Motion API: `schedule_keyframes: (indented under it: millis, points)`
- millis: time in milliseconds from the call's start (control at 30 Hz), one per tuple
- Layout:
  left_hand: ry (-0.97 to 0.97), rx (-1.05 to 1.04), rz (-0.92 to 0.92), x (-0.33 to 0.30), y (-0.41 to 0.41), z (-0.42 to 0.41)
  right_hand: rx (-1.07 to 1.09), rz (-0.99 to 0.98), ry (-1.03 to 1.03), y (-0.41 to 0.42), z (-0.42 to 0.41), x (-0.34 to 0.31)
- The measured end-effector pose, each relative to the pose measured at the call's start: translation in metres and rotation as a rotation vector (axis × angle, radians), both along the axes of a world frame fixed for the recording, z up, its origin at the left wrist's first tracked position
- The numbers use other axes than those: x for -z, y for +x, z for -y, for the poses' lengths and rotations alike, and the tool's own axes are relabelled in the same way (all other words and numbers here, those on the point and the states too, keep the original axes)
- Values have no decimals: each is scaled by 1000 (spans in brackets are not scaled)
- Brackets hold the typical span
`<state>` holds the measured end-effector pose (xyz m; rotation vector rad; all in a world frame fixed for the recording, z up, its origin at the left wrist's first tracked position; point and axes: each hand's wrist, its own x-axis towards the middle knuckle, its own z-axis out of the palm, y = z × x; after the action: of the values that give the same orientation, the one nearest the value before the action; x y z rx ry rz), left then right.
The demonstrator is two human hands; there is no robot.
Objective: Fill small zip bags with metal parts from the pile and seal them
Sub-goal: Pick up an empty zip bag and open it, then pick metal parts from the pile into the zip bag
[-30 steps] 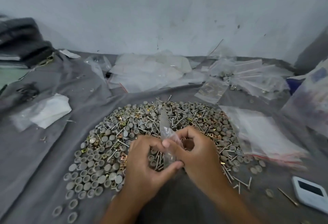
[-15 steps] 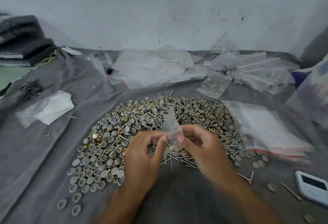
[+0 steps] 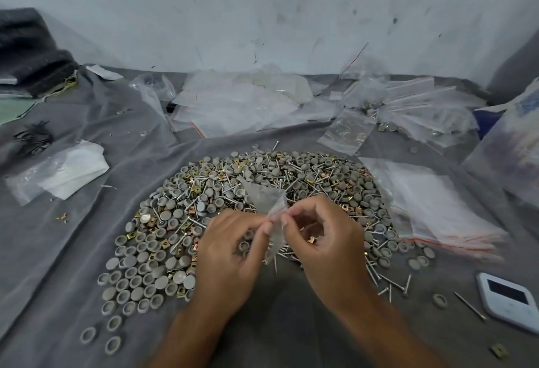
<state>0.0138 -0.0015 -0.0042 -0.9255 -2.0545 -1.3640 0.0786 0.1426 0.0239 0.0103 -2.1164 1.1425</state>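
Observation:
A wide pile of metal parts (image 3: 204, 210), grey round caps, screws and brass clips, covers the grey cloth in front of me. Over its near edge both hands hold one small clear zip bag (image 3: 267, 202). My left hand (image 3: 230, 253) pinches the bag's edge between thumb and forefinger, with a few grey caps tucked in its curled fingers. My right hand (image 3: 326, 239) pinches the opposite edge and keeps a brass clip in its palm. The bag hangs crumpled between the fingertips; whether it is open I cannot tell.
A stack of empty zip bags (image 3: 428, 207) with red strips lies right of the pile. Filled bags (image 3: 408, 108) and loose plastic (image 3: 242, 102) lie along the wall. A white device (image 3: 509, 299) sits at near right, folded plastic (image 3: 64, 169) at left.
Both hands moved apart a little, and the bag, which stood up tall between them, now sits lower and crumpled at the fingertips. The view shifted slightly.

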Motion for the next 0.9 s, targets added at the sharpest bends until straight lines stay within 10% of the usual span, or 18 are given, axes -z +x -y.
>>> schedule_keyframes:
  millis: [500,767,900]
  points:
    - [-108,-301,-304,1,2,-3,-86,348,92,-11,-22,-1]
    - [-166,-384,-159,4,0,1,-359,532,-45,-4,-23,-7]
    - [-148,-423,-172,3,0,-3,-28,437,130,-21,-37,1]
